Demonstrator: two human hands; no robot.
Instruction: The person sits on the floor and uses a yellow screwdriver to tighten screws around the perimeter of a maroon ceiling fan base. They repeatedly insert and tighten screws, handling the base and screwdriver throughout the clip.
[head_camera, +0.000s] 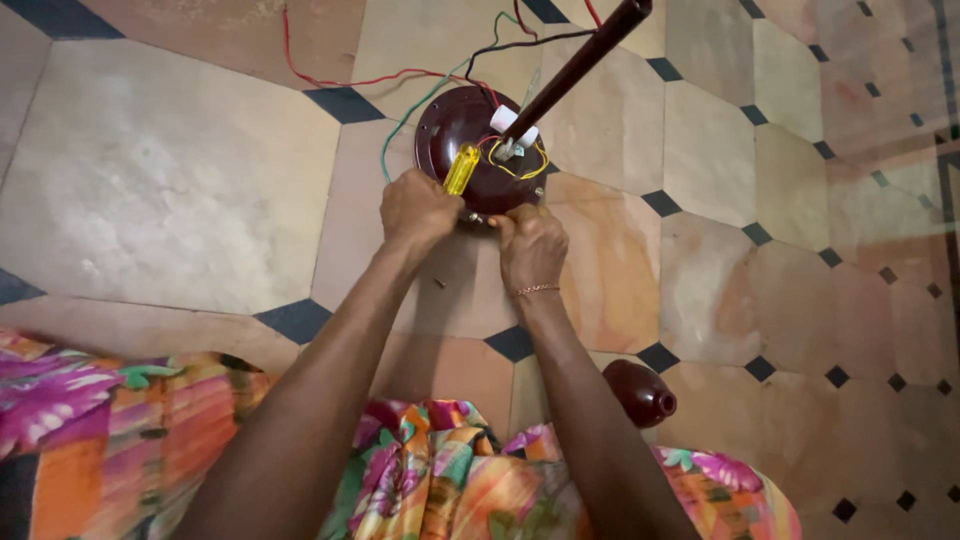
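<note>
A round maroon fan motor housing (462, 128) lies on the tiled floor, with a dark brown rod (585, 58) rising from its centre toward the top right. White connectors and yellow wires (518, 150) sit at the rod's base. My left hand (417, 207) grips a yellow-handled screwdriver (461, 170) whose tip meets the housing's near rim. My right hand (531, 243), with a thin gold bracelet on the wrist, pinches the rim right beside the screwdriver tip.
Red, green and black wires (400, 78) trail from the housing toward the top of the view. A maroon cup-shaped cover (640, 392) lies on the floor by my right forearm. Colourful floral fabric (120, 420) covers my lap at the bottom.
</note>
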